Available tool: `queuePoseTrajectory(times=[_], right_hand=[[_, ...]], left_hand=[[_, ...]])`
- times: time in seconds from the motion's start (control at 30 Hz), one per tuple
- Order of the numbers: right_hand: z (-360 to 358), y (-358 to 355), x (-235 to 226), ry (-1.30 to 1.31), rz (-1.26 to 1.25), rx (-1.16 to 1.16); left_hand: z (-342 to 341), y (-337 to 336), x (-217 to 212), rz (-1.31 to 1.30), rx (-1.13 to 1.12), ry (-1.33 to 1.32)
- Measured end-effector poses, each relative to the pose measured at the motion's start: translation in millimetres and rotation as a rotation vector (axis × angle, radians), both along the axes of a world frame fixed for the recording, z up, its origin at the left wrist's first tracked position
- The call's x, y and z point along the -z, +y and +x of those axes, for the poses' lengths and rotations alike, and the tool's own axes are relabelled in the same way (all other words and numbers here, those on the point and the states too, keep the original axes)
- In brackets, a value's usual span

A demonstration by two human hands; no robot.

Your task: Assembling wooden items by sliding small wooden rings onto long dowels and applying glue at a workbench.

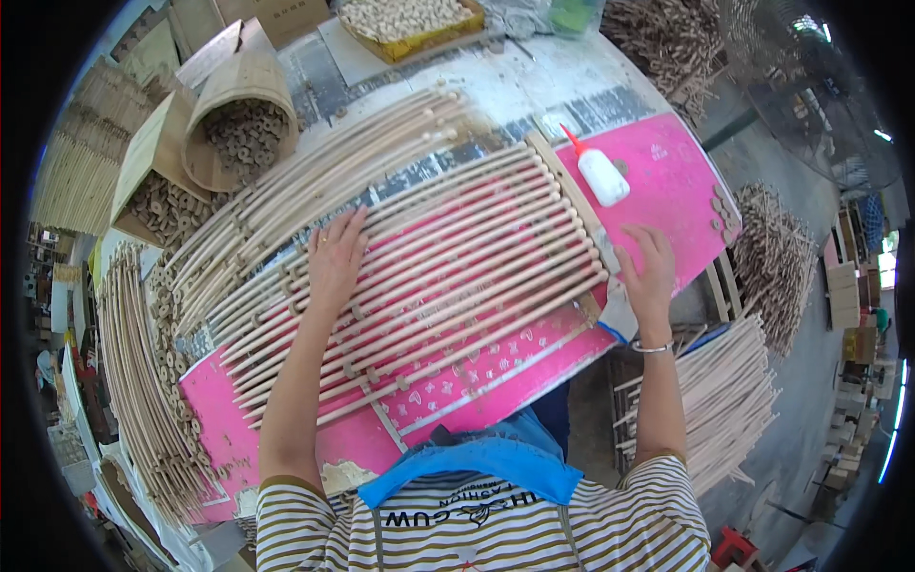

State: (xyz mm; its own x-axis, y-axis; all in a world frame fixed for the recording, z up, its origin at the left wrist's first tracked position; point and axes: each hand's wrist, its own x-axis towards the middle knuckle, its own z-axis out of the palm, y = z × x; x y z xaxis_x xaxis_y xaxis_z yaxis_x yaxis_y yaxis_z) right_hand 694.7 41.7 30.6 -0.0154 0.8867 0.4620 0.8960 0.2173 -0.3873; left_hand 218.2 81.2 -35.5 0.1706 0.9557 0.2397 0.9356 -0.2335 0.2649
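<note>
A row of several long pale wooden rods (448, 257) lies side by side on a pink board (658, 172), strung with small wooden beads. My left hand (335, 259) lies flat on the rods near their middle, fingers spread. My right hand (648, 272) rests at the rods' right ends, against a thin wooden slat (562, 181) that crosses them. A white piece with a blue edge (618, 315) sits under my right palm; whether the hand grips it is unclear.
A white glue bottle with a red tip (599, 172) lies on the pink board behind my right hand. Loose rods (324, 172) lie beyond the row. A bamboo basket of wooden rings (238, 124) stands at the back left. Rod bundles (734, 391) lie at the right.
</note>
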Motion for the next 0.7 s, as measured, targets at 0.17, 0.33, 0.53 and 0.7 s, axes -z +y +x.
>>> queuePoseTrajectory(times=[0.17, 0.33, 0.53, 0.7], right_hand=[[13.9, -66.6, 14.9, 0.051, -0.123, 0.145], [11.5, -78.1, 30.2, 0.197, -0.239, 0.202], [45.7, -53.5, 3.0, 0.34, -0.043, 0.209], [47.0, -11.6, 0.4, -0.153, -0.087, 0.227]], left_hand=[[-1.9, 3.8, 0.0, -0.095, -0.019, 0.046], [11.9, 6.9, -7.4, -0.168, -0.088, 0.068], [27.4, 10.6, -3.1, -0.178, -0.189, 0.126], [39.6, 12.9, 1.1, -0.076, -0.218, 0.123]])
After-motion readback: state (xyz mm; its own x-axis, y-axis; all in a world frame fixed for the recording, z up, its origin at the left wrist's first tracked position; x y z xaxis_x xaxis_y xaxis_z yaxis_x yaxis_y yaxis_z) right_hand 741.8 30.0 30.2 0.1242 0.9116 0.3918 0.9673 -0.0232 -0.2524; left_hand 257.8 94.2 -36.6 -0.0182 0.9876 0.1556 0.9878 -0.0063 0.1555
